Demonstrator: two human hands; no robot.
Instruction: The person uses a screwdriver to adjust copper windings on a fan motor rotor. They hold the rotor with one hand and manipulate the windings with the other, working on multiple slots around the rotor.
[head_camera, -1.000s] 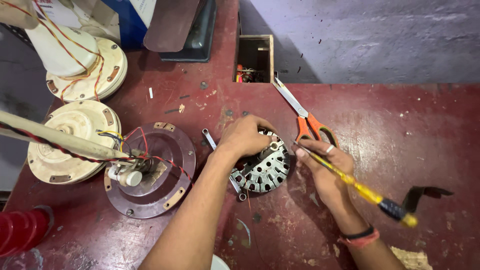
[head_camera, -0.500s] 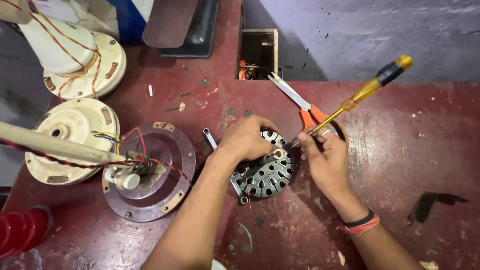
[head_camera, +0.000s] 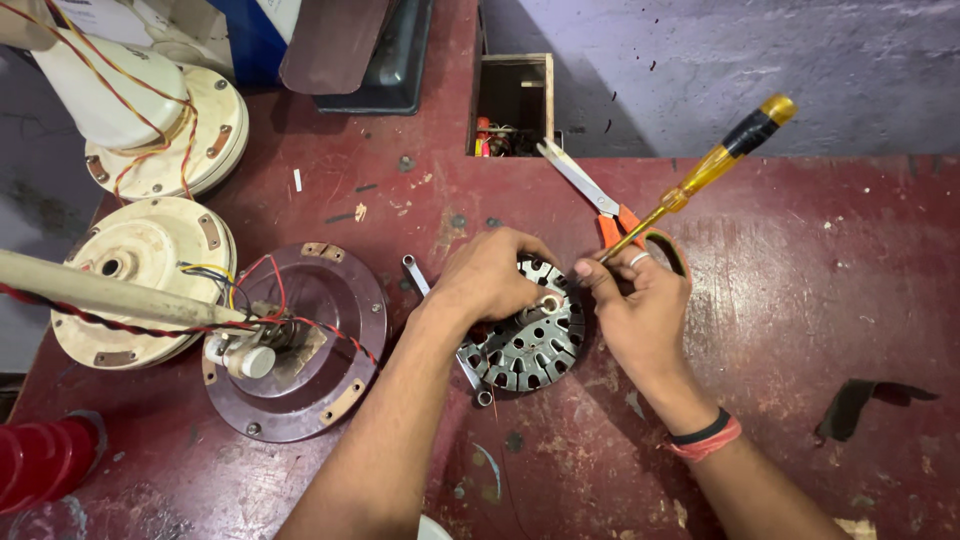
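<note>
The left hand (head_camera: 490, 275) grips one slotted metal motor core (head_camera: 530, 345) on the red counter (head_camera: 800, 300); the right hand (head_camera: 635, 300) pinches one yellow screwdriver (head_camera: 700, 175). Beside them: one pair of scissors (head_camera: 590, 190), one spanner (head_camera: 415, 272), three fan housings.

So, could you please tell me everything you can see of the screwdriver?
The screwdriver has a clear yellow handle, seemingly plastic, with a black band near its rounded end, and a thin metal shaft. It slants from the upper right down to the left, above the orange-handled scissors. The right hand grips the shaft low down; the tip is hidden behind the fingers.
</note>
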